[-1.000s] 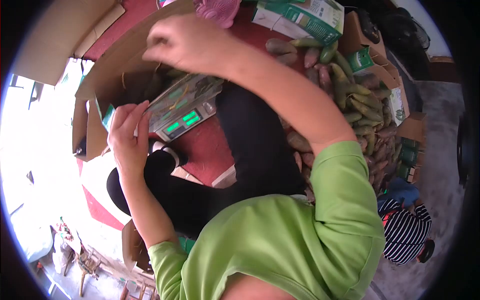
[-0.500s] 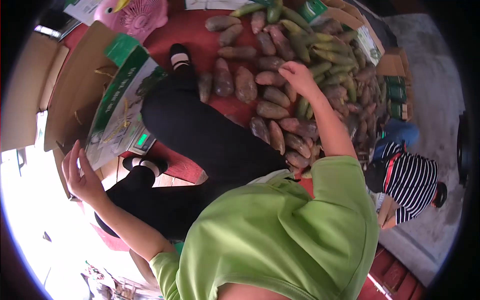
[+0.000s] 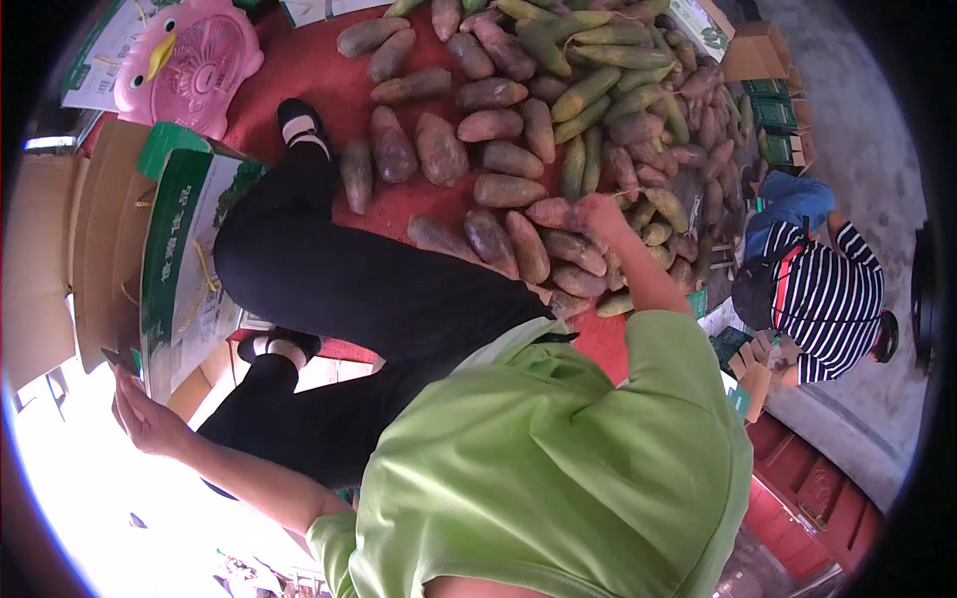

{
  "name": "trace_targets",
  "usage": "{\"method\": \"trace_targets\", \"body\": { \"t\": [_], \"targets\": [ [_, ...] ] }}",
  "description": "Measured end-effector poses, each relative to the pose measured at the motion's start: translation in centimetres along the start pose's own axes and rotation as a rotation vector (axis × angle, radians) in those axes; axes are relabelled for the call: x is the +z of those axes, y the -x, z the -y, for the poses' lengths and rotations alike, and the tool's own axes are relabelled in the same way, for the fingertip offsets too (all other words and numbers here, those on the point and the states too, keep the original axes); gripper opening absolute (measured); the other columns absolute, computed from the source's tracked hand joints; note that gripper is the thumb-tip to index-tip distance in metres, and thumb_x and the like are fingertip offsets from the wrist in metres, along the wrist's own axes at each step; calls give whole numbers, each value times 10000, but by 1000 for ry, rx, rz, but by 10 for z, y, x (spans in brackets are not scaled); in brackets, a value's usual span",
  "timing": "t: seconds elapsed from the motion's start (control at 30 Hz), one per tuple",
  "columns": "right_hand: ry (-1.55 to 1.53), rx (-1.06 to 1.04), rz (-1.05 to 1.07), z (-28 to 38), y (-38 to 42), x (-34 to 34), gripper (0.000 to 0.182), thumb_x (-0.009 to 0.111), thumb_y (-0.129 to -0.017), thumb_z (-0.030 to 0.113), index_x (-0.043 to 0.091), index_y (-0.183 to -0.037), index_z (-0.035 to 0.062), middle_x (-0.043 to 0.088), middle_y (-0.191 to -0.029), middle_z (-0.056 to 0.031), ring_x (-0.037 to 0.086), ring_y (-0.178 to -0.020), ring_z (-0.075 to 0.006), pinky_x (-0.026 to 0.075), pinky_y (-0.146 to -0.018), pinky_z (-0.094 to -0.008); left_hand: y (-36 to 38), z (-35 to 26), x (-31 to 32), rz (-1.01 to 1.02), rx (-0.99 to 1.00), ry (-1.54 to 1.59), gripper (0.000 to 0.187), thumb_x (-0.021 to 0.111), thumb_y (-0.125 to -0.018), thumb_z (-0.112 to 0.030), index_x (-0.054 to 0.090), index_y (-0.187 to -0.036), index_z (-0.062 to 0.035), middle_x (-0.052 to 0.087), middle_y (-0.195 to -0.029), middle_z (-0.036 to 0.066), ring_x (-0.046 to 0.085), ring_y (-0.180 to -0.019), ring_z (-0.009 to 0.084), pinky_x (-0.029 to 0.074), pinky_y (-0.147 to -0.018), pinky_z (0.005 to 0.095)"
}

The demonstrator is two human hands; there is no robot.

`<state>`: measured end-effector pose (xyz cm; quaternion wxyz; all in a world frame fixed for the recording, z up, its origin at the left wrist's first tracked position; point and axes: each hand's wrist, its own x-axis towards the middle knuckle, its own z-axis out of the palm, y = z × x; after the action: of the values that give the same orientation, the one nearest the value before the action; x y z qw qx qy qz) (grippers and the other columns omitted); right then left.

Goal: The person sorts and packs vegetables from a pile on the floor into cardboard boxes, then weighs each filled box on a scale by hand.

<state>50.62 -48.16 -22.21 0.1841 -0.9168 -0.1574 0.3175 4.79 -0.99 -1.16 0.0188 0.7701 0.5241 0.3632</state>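
Note:
My right hand (image 3: pixel 604 217) is closed over the end of a reddish-purple radish (image 3: pixel 551 212) at the near side of a big pile. Around it lie more purple radishes (image 3: pixel 508 190), with green radishes (image 3: pixel 586 95) heaped behind. My left hand (image 3: pixel 152 419) is held out at the far left with its fingers extended and nothing visible in it. Just above that hand stands an open cardboard carton (image 3: pixel 162 289) with green and white printed sides. The carton's inside is mostly hidden.
A pink bird-shaped fan (image 3: pixel 204 75) stands at the upper left. My black-trousered legs (image 3: pixel 339 259) stretch across the red floor covering (image 3: pixel 304 65). At right, a person in a striped shirt (image 3: pixel 822 299) bends beside small cartons (image 3: pixel 743 369). More cartons (image 3: pixel 773 110) stand behind.
The view has shifted. My right hand has come down nearer to me and now grips a radish at the pile's near side. My left hand has lowered slightly, its fingers closer together.

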Motion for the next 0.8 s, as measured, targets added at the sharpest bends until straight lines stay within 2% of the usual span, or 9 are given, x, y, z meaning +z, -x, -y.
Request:
{"method": "trace_targets", "body": {
  "t": [0.07, 0.2, 0.27, 0.3, 0.4, 0.47, 0.53, 0.6, 0.8],
  "targets": [
    [-164, 69, 47, -16, -1, 16, 159, 595, -786, 134, 603, -809, -24, 590, -678, -84, 583, -613, -173, 471, -558, -318, 0, 3, 1, -13, 2, 3, 195, 534, -901, -146, 673, -973, -31, 614, -947, 75, 616, -856, 153, 552, -782, 268],
    [-8, -26, 83, -5, 1, 34, 169, 607, -792, 147, 607, -807, -21, 586, -671, -67, 572, -607, -161, 473, -553, -307, 0, 0, 0, -14, -34, -14, 201, 534, -902, -154, 668, -985, -29, 609, -966, 76, 613, -865, 152, 552, -783, 271],
    [-375, -23, 58, 57, 27, 15, 245, 633, -735, 228, 650, -831, 4, 647, -727, -123, 636, -713, -241, 479, -664, -356, 0, 1, 1, -15, -70, -14, 203, 532, -903, -149, 663, -994, -23, 607, -974, 78, 612, -872, 154, 549, -786, 270],
    [-370, -32, 63, 43, 15, 24, 245, 633, -735, 228, 650, -831, 4, 647, -727, -123, 636, -713, -241, 479, -664, -356, 0, 4, 1, -9, -102, -17, 205, 530, -904, -143, 658, -1003, -17, 605, -981, 80, 610, -879, 156, 547, -790, 270],
    [-351, -41, 157, 15, -20, 49, 201, 655, -729, 177, 649, -817, -3, 639, -689, -72, 619, -659, -184, 473, -600, -332, 1, 19, 5, -63, 5, 130, 203, 524, -905, -108, 644, -1015, 13, 614, -960, 85, 602, -883, 162, 524, -783, 262],
    [-377, 36, 232, 28, -24, 48, 123, 612, -801, 135, 614, -793, 12, 589, -678, -38, 523, -552, -105, 402, -468, -239, 1, 23, 4, -82, -88, 139, 177, 543, -877, -53, 652, -998, 18, 629, -964, 82, 584, -867, 150, 481, -765, 260],
    [-553, 91, 339, 20, -40, 57, 90, 580, -820, 102, 600, -808, 15, 584, -679, -45, 505, -531, -103, 367, -435, -224, 0, 20, 3, -79, -34, 80, 203, 528, -905, -132, 654, -1013, -14, 610, -949, 74, 587, -868, 158, 483, -753, 269],
    [-720, 157, 288, 46, -29, 55, 69, 548, -839, 82, 587, -842, 25, 575, -677, -44, 489, -508, -105, 341, -413, -218, -1, 8, 6, -130, -48, 133, 162, 536, -874, -34, 662, -965, 13, 642, -910, 88, 598, -799, 132, 489, -699, 237],
    [-430, 177, 280, 40, -40, 76, 88, 546, -848, 112, 567, -905, 49, 551, -674, -19, 481, -496, -91, 342, -403, -218, -3, -10, 3, -120, -24, 95, 157, 539, -886, -54, 658, -966, 8, 640, -915, 83, 609, -823, 142, 502, -743, 250]
  ]
}}
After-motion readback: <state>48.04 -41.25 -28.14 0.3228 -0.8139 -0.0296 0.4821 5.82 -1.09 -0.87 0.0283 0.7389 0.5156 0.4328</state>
